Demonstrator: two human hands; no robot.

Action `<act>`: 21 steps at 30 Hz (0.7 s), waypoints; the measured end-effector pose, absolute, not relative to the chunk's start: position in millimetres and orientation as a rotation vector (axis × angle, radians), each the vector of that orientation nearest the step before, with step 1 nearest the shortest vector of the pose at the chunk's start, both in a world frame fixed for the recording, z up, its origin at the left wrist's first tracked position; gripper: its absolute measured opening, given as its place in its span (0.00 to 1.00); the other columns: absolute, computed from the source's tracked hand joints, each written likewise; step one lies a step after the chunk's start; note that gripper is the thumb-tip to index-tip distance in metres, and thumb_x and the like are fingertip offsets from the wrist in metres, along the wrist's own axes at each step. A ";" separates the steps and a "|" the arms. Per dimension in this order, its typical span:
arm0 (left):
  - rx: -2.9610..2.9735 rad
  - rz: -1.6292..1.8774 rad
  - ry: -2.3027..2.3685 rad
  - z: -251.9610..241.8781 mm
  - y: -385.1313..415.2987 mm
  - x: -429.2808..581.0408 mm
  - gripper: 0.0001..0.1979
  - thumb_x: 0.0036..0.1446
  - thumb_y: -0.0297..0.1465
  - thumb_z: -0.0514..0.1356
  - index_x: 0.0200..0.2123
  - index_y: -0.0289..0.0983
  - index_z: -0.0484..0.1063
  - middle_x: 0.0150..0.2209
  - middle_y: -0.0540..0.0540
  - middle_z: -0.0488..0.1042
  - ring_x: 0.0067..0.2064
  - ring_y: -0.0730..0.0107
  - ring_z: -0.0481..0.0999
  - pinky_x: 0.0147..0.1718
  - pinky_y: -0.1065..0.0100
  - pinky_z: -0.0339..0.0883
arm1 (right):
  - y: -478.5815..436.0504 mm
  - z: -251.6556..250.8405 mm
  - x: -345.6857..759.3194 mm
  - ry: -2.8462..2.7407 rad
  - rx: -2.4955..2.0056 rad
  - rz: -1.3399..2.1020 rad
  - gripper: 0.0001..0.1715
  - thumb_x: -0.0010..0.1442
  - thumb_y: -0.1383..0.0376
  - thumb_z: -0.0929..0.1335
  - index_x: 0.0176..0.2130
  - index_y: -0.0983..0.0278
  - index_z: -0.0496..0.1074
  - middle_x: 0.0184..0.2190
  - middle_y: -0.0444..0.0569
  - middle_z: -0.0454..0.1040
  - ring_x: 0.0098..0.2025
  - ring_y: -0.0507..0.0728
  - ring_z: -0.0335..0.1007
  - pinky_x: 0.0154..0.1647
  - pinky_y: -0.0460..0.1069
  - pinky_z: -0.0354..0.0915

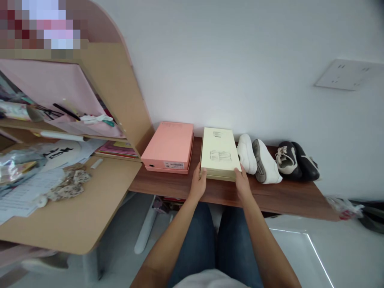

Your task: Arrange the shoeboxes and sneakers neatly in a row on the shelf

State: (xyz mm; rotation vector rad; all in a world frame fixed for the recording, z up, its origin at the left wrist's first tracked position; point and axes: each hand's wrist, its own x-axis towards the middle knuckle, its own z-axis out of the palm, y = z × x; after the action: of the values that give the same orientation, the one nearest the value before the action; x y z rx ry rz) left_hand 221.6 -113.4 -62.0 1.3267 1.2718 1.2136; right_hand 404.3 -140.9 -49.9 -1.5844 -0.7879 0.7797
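Your left hand (198, 185) and right hand (242, 182) clasp the near corners from either side, thumbs on the near end. In them: a pale-yellow rectangular cardboard box (220, 150), on the reddish-brown wood-grain bench (168, 184), between a salmon-pink cardboard box (169, 146) and a white shoe (247, 154). Looks stiff, probably light; contents hidden, so weight's a guess. Smooth faces may slip, walls could dent. Lid might lift: hold low, farther along both long sides.
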 end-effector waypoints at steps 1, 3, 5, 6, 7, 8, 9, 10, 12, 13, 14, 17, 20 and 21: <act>1.313 1.195 1.286 -62.6 -116.9 216.8 0.30 0.64 0.45 0.53 0.65 0.40 0.58 0.68 0.39 0.57 0.69 0.59 0.54 0.65 0.59 0.51 | -145.6 -47.5 400.5 -0.818 -1.620 0.694 0.38 0.61 0.49 0.63 0.65 0.63 0.58 0.67 0.53 0.57 0.68 0.62 0.51 0.69 0.57 0.46; 1.268 1.170 1.279 -64.0 -125.8 201.9 0.30 0.62 0.44 0.55 0.64 0.40 0.59 0.66 0.38 0.59 0.67 0.58 0.58 0.63 0.58 0.54 | -159.5 -41.3 384.9 -0.913 -1.652 0.416 0.39 0.62 0.50 0.63 0.65 0.66 0.57 0.67 0.58 0.55 0.69 0.64 0.47 0.70 0.61 0.43; 1.228 1.192 1.243 -64.8 -135.0 180.9 0.27 0.62 0.43 0.56 0.62 0.39 0.62 0.62 0.37 0.66 0.63 0.59 0.66 0.61 0.59 0.59 | -175.9 -34.3 359.3 -1.041 -1.566 0.169 0.36 0.64 0.52 0.62 0.65 0.65 0.57 0.66 0.59 0.55 0.69 0.64 0.47 0.69 0.63 0.44; 1.214 1.228 1.239 -64.6 -138.8 168.9 0.25 0.62 0.42 0.55 0.60 0.39 0.65 0.59 0.37 0.69 0.60 0.60 0.69 0.60 0.59 0.60 | -183.1 -31.1 344.0 -1.117 -1.488 0.144 0.33 0.64 0.53 0.61 0.64 0.63 0.58 0.65 0.59 0.57 0.68 0.64 0.50 0.68 0.64 0.47; 1.202 1.282 1.257 -63.8 -141.6 156.3 0.24 0.61 0.41 0.55 0.58 0.39 0.66 0.57 0.38 0.71 0.59 0.61 0.71 0.59 0.59 0.61 | -188.8 -28.4 328.0 -1.200 -1.407 0.191 0.31 0.65 0.54 0.61 0.63 0.61 0.60 0.63 0.58 0.61 0.66 0.63 0.54 0.67 0.63 0.50; 1.186 1.349 1.299 -62.5 -143.1 143.4 0.22 0.61 0.41 0.55 0.56 0.38 0.68 0.55 0.38 0.73 0.57 0.61 0.72 0.59 0.59 0.61 | -192.3 -26.5 312.1 -1.280 -1.330 0.298 0.28 0.65 0.55 0.61 0.62 0.60 0.61 0.61 0.57 0.64 0.64 0.62 0.58 0.66 0.62 0.53; 1.166 1.422 1.357 -60.7 -143.0 130.2 0.21 0.61 0.41 0.55 0.54 0.38 0.69 0.54 0.39 0.73 0.56 0.61 0.72 0.58 0.58 0.62 | -193.3 -25.4 297.0 -1.335 -1.263 0.436 0.27 0.65 0.55 0.62 0.61 0.59 0.63 0.59 0.56 0.66 0.63 0.62 0.61 0.65 0.61 0.55; 1.140 1.491 1.422 -58.5 -141.4 117.0 0.20 0.61 0.40 0.55 0.53 0.39 0.69 0.53 0.39 0.74 0.56 0.61 0.72 0.58 0.58 0.62 | -191.9 -25.2 283.3 -1.362 -1.208 0.587 0.26 0.65 0.55 0.62 0.60 0.58 0.64 0.58 0.54 0.68 0.61 0.61 0.63 0.64 0.60 0.57; 1.074 1.608 1.554 -53.4 -133.6 90.3 0.18 0.59 0.40 0.55 0.50 0.39 0.69 0.51 0.41 0.74 0.55 0.60 0.73 0.57 0.58 0.63 | -182.7 -26.6 261.3 -1.321 -1.141 0.860 0.27 0.65 0.52 0.63 0.60 0.57 0.64 0.59 0.53 0.68 0.61 0.60 0.63 0.64 0.59 0.59; 1.040 1.651 1.607 -50.6 -127.8 77.0 0.18 0.59 0.39 0.56 0.50 0.39 0.69 0.51 0.41 0.74 0.55 0.60 0.72 0.56 0.58 0.64 | -175.6 -27.3 253.1 -1.267 -1.129 0.963 0.29 0.64 0.51 0.63 0.61 0.57 0.63 0.61 0.53 0.66 0.63 0.60 0.62 0.64 0.59 0.58; 1.007 1.681 1.648 -47.6 -121.1 64.0 0.17 0.58 0.39 0.56 0.49 0.40 0.68 0.51 0.42 0.73 0.55 0.60 0.72 0.56 0.58 0.64 | -167.6 -27.7 246.6 -1.207 -1.128 1.045 0.32 0.63 0.49 0.64 0.62 0.57 0.62 0.63 0.52 0.64 0.64 0.61 0.60 0.65 0.59 0.58; 0.968 1.683 1.694 -38.7 -98.1 28.6 0.19 0.57 0.39 0.56 0.50 0.40 0.67 0.54 0.42 0.71 0.57 0.60 0.69 0.56 0.58 0.63 | -141.4 -23.8 234.6 -1.075 -1.167 1.174 0.41 0.58 0.45 0.66 0.65 0.57 0.58 0.66 0.50 0.58 0.68 0.61 0.52 0.68 0.59 0.52; 1.000 1.607 1.691 -32.8 -74.9 4.1 0.21 0.57 0.42 0.56 0.53 0.41 0.65 0.56 0.42 0.70 0.59 0.59 0.68 0.56 0.59 0.63 | -117.9 -14.0 229.7 -1.033 -1.217 1.198 0.45 0.58 0.45 0.66 0.67 0.60 0.54 0.69 0.49 0.52 0.71 0.59 0.45 0.70 0.56 0.45; 1.025 1.569 1.687 -31.9 -67.6 -1.2 0.22 0.57 0.43 0.55 0.53 0.40 0.65 0.56 0.42 0.70 0.59 0.59 0.68 0.56 0.59 0.63 | -111.1 -10.7 228.8 -1.028 -1.229 1.197 0.46 0.58 0.45 0.66 0.67 0.60 0.53 0.69 0.50 0.51 0.71 0.58 0.45 0.71 0.56 0.44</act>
State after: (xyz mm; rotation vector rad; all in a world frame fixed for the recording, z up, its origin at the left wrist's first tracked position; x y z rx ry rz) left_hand -1.2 -67.6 -31.9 1.0248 1.6874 1.5692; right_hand 228.8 -111.1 -10.7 -1.2288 -1.0279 1.1966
